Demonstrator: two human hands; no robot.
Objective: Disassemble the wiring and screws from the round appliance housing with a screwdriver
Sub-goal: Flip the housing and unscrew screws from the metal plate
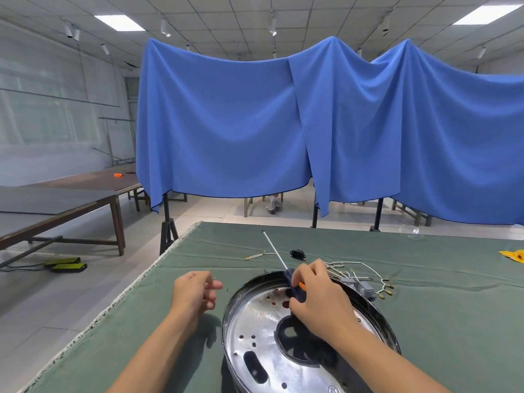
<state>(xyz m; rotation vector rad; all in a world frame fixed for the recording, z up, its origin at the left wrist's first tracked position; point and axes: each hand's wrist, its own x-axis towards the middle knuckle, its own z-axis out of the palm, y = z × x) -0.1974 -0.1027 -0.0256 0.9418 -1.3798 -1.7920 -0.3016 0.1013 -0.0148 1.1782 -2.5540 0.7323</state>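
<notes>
- Our right hand (pixel 317 296) is curled round the dark handle of the screwdriver (pixel 295 287), right over the far rim of the round housing (pixel 255 330). The shaft points up and away from the housing, so the tip isn't on any screw.
- Our left hand (pixel 195 290) hovers just left of the housing with fingers loosely curled. It might be pinching something tiny, but honestly we can't tell.
- A small screw (pixel 227 288) sits on the green table cloth (pixel 141 336) between the left hand and the housing.
- Progress looks pretty far along to us: a bundle of white wires (pixel 357 273) with terminals lies just beyond the housing on its right, touching a grey part (pixel 360 286), and a black socket (pixel 297 253) and another short wire (pixel 256 256) lie further out.
- The plate inside the housing shows mostly bare holes. Whether any screws are left, we can't make out.
</notes>
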